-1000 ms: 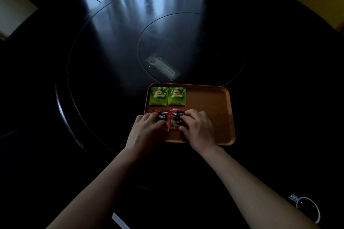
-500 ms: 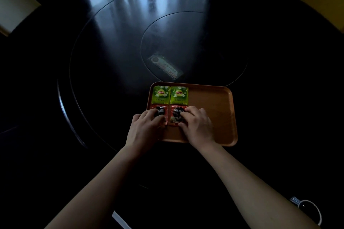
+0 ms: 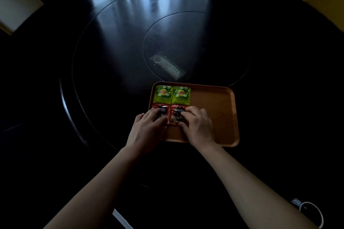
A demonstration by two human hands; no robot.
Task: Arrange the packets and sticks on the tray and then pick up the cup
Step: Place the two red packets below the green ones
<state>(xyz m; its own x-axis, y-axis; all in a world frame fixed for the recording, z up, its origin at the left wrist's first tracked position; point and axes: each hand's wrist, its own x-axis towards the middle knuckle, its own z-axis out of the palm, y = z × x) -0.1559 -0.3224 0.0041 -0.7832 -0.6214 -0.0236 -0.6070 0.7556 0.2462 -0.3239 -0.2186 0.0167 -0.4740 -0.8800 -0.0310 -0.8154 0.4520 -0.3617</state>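
Table: round dark glossy wooden table (image 3: 115,46) with an inset turntable; fills the view.
Tray: rectangular orange-brown wooden tray (image 3: 214,109) at 6 o'clock of the turntable; its right half is bare.
Left hand: left hand (image 3: 147,130) lies palm down, fingers spread flat and pressing on the left red Nescafé coffee packet (image 3: 161,111), clamping nothing.
Right hand: right hand (image 3: 199,126) lies likewise, fingers slightly apart, flat on the right red Nescafé coffee packet (image 3: 177,114).
Green packets: two green Lipton tea packets (image 3: 173,94) sit side by side at 12 o'clock of the red pair, edges touching or nearly so.
Sticks: a pale wrapped bundle (image 3: 167,66), probably the sticks, lies off the tray at its 12 o'clock, long axis running 10 to 4 o'clock; contents too dim to confirm.
Cup: white-rimmed cup (image 3: 310,214), partly cut off, at 4 o'clock of the tray, under the right forearm.
Key relation: the bundle lies straight ahead of both hands, roughly equally near; the cup is plainly nearer the right hand.
Stage (judged): packets squared; sticks and cup remain.
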